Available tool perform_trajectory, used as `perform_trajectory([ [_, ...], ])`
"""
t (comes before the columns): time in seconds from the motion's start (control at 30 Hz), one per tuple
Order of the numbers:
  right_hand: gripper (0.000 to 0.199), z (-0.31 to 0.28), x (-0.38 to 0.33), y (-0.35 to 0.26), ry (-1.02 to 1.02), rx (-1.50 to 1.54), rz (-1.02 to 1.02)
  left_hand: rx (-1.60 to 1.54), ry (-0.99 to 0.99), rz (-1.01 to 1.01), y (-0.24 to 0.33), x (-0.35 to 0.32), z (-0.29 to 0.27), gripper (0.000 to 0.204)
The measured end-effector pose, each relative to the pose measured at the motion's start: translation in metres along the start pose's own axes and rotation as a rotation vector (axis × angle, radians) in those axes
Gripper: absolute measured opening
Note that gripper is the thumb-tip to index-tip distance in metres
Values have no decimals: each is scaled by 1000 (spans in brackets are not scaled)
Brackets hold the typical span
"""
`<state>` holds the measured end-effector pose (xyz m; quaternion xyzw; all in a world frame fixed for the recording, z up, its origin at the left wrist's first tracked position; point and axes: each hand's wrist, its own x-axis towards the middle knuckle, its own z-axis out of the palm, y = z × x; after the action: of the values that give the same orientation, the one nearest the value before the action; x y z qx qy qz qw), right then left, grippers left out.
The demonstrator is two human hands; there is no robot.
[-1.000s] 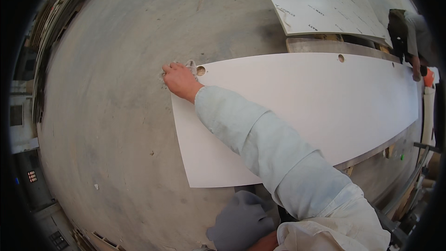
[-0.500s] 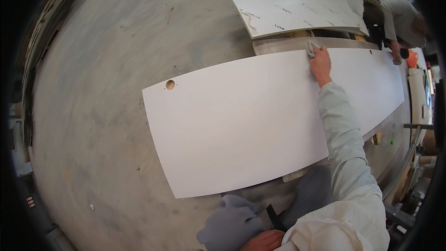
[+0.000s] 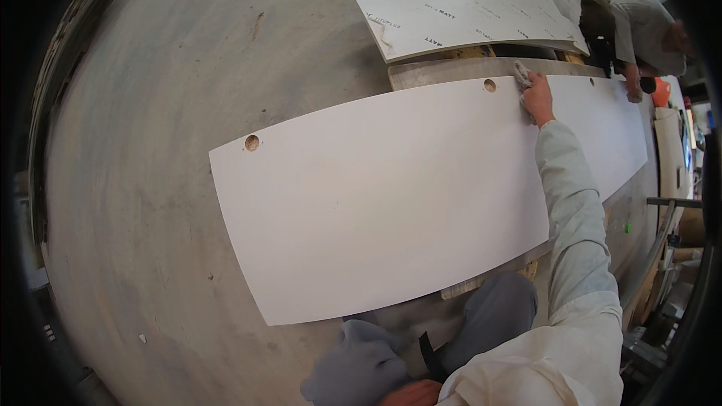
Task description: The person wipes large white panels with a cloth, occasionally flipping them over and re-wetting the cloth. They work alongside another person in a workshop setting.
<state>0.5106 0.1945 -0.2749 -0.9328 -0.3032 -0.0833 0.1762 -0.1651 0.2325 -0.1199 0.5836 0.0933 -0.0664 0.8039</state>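
Along the far edge of the white panel [image 3: 376, 195], the person's right hand [image 3: 538, 98] has a pale rag [image 3: 520, 74] bunched up; grip closed around the cloth. Rag sits between the middle hole [image 3: 490, 85] and the small hole [image 3: 592, 82]. Left hand [image 3: 412, 393] is low by the left knee [image 3: 353, 365], partly covered; can't tell its grip. Panel lies flat over a grey board [image 3: 429, 74], left end overhanging.

From where I stand, reads as an edge wipe. Best way: fold rag to a flat pad, fingertips behind it, light even pressure, strokes following the edge. Gentle over hole rims; fibres could snag. Ease off on the overhang, might flex. Long reach, so shift the body rather than stretch, and lift the sleeve [image 3: 575, 203] clear. Mind the co-worker's hand [image 3: 634, 89] at the right end.
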Motion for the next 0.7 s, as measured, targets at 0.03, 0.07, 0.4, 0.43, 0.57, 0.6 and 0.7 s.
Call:
perform_trajectory([
  [0.03, 40, -9, 9, 31, 49, -115, 55, -10, -13, 31, -3, 0, 0, 41],
  [0.07, 42, 1, 3, 14, 5, -129, 169, -9, 11, 24, -3, -3, 6, 42],
  [0.4, 38, 78, -141, -372, -68, 327, -476, -52, 86, 161, -10, 1, 63, 43],
  [0.43, 37, 83, -146, -406, -111, 351, -500, -58, 84, 179, -11, 2, 65, 43],
  [0.57, 38, 77, -215, -502, -360, 456, -840, -87, 111, 241, -14, 2, 76, 44],
  [0.6, 38, 68, -241, -510, -466, 459, -988, -92, 127, 258, -14, 2, 78, 44],
  [0.7, 42, 52, -296, -475, -495, 499, -1144, -127, 186, 302, -18, 0, 83, 44],
])
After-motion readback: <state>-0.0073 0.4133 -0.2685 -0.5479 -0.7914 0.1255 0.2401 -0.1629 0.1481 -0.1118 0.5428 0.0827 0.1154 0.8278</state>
